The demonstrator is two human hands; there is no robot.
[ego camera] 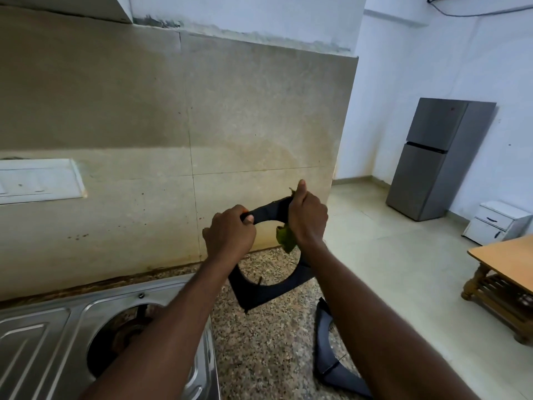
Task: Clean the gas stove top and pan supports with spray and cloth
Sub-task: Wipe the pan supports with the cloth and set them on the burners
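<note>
I hold a black pan support (pixel 261 287) upright above the speckled granite counter (pixel 259 353). My left hand (pixel 229 233) grips its upper left rim. My right hand (pixel 307 216) clutches a green cloth (pixel 285 238) against the upper right rim, thumb raised. A second black pan support (pixel 331 362) lies flat on the counter near its right edge, partly behind my right forearm. The steel gas stove top (pixel 72 319) sits at the lower left with a bare burner well (pixel 127 333). No spray bottle is in view.
A beige stone backsplash (pixel 202 125) rises behind the counter, with a white switch plate (pixel 37 180) on the left. Beyond the counter's right edge are a grey fridge (pixel 438 160), a small white drawer unit (pixel 496 222) and a wooden table (pixel 507 269).
</note>
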